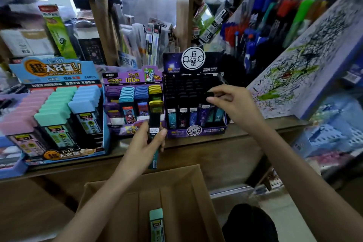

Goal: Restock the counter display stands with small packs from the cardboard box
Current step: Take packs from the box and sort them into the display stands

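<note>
Mid-restock: R hand [231, 104] pinching black-capped pack [210, 94] at black stand [196, 131], nearly full; L hand [144, 144] clamped on spare packs [155, 118]; one mint pack [156, 222] left in cardboard box [182, 192].
</note>
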A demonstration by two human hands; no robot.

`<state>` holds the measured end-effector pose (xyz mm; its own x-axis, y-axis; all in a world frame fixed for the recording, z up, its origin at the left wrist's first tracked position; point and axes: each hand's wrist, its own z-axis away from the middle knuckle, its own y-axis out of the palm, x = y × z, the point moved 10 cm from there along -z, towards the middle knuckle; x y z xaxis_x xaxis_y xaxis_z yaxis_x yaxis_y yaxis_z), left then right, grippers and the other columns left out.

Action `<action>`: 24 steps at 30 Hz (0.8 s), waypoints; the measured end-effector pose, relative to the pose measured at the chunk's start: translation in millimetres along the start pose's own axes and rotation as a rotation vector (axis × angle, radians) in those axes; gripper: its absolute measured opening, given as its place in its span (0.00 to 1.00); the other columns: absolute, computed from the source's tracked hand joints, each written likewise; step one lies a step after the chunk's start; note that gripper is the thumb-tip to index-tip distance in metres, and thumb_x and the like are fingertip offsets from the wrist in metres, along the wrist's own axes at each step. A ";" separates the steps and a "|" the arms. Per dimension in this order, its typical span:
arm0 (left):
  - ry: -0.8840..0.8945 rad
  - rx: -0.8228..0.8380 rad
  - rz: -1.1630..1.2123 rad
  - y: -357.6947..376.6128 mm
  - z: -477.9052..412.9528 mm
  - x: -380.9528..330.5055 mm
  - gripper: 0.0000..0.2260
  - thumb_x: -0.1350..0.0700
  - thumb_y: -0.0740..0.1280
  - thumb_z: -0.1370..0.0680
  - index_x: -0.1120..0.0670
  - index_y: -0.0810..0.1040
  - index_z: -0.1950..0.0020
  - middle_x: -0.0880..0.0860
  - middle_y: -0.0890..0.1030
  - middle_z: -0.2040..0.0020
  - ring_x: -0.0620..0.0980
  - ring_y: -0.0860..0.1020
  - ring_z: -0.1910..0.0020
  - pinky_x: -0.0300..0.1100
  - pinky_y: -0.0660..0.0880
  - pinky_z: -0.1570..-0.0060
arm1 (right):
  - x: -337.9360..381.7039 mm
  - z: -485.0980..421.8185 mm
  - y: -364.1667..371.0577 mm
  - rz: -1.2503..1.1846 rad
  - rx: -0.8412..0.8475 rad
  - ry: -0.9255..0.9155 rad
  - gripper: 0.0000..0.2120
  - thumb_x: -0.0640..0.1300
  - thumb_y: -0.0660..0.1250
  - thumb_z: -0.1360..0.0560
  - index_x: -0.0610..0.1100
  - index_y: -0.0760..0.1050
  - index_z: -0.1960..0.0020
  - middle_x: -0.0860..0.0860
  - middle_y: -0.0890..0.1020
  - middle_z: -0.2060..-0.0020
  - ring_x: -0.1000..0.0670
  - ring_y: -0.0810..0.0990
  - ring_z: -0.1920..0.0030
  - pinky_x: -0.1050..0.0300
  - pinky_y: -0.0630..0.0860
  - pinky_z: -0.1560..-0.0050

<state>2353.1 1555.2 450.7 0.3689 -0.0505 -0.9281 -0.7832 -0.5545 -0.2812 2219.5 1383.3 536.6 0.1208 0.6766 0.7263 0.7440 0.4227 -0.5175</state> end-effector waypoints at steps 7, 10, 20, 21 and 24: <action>-0.094 0.031 0.160 12.8 -0.4 6.2 0.07 0.50 0.53 0.18 0.49 0.65 0.55 0.46 0.76 0.66 0.45 0.74 0.63 0.47 0.69 0.52 | -8.0 -7.0 0.8 -0.003 0.025 0.035 0.07 0.43 0.70 0.27 0.50 0.78 0.49 0.57 0.78 0.59 0.53 0.80 0.59 0.68 0.75 0.57; -0.039 0.040 0.141 17.6 -1.8 -2.8 0.08 0.46 0.54 0.21 0.49 0.66 0.53 0.46 0.78 0.62 0.45 0.77 0.60 0.45 0.72 0.52 | -13.2 -3.8 6.1 -0.013 0.060 0.058 0.08 0.43 0.71 0.28 0.51 0.79 0.50 0.56 0.80 0.59 0.53 0.81 0.58 0.66 0.76 0.56; 0.064 -0.116 0.014 16.5 -13.0 -33.8 0.06 0.46 0.62 0.26 0.47 0.74 0.54 0.41 0.76 0.63 0.36 0.73 0.64 0.34 0.70 0.64 | -16.8 -2.8 17.5 0.318 0.044 0.138 0.13 0.51 0.69 0.27 0.40 0.81 0.51 0.45 0.84 0.60 0.50 0.81 0.59 0.52 0.79 0.53; 0.058 -0.126 0.024 18.2 -15.0 -36.5 0.06 0.48 0.63 0.25 0.48 0.75 0.53 0.44 0.78 0.60 0.38 0.75 0.62 0.36 0.71 0.63 | -14.1 -0.1 17.3 0.422 0.060 0.124 0.15 0.52 0.67 0.26 0.40 0.81 0.53 0.45 0.83 0.62 0.48 0.81 0.61 0.50 0.79 0.55; 0.061 -0.118 0.040 28.0 -22.4 -47.0 0.06 0.53 0.65 0.24 0.52 0.78 0.50 0.55 0.80 0.52 0.48 0.78 0.53 0.41 0.75 0.57 | 0.0 16.4 3.2 0.336 -0.051 0.064 0.14 0.54 0.64 0.24 0.44 0.80 0.52 0.54 0.82 0.64 0.55 0.79 0.61 0.60 0.77 0.58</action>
<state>2325.1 1523.4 491.9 0.3707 -0.1230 -0.9206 -0.7353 -0.6444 -0.2100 2211.1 1394.5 527.6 0.4044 0.7332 0.5467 0.6876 0.1504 -0.7103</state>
